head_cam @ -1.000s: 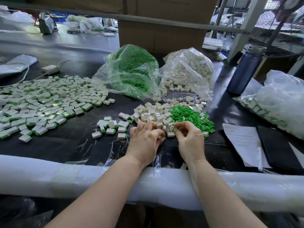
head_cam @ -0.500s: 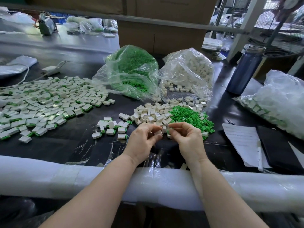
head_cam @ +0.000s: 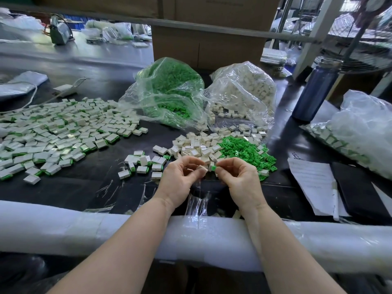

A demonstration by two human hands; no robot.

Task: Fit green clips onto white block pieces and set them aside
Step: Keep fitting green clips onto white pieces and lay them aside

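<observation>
While lifting clear of the table (head_cam: 89, 187), now hovering above the heap instead of digging into it as a second ago: left hand (head_cam: 180, 181) pinching a single white block (head_cam: 202, 168) between thumb and curled fingers, right hand (head_cam: 237, 179) pinching a small green clip (head_cam: 213, 167) at its fingertips. Closing the gap between the two pieces, clip and block almost touching, near the middle of the bench. Not yet seating the clip, judging by the green part showing outside the block; reading this as the picking step finished and the fitting step beginning. Needing next, most likely, a straight press of clip into block.

Lying just beyond the hands: loose white blocks (head_cam: 197, 147) to the left and loose green clips (head_cam: 244, 149) to the right, both piles touching. Sitting a little to the left, a small cluster of finished pieces (head_cam: 144, 164). Spreading far left, a much larger spread of finished pieces (head_cam: 53, 136), suggesting the job running well along yet far from ending, given the supply remaining. Slumping at the far side, a bag of green clips (head_cam: 169, 90) and a bag of white blocks (head_cam: 244, 90). Standing further right, a dark bottle (head_cam: 314, 90), with papers (head_cam: 314, 183) lying near right.
</observation>
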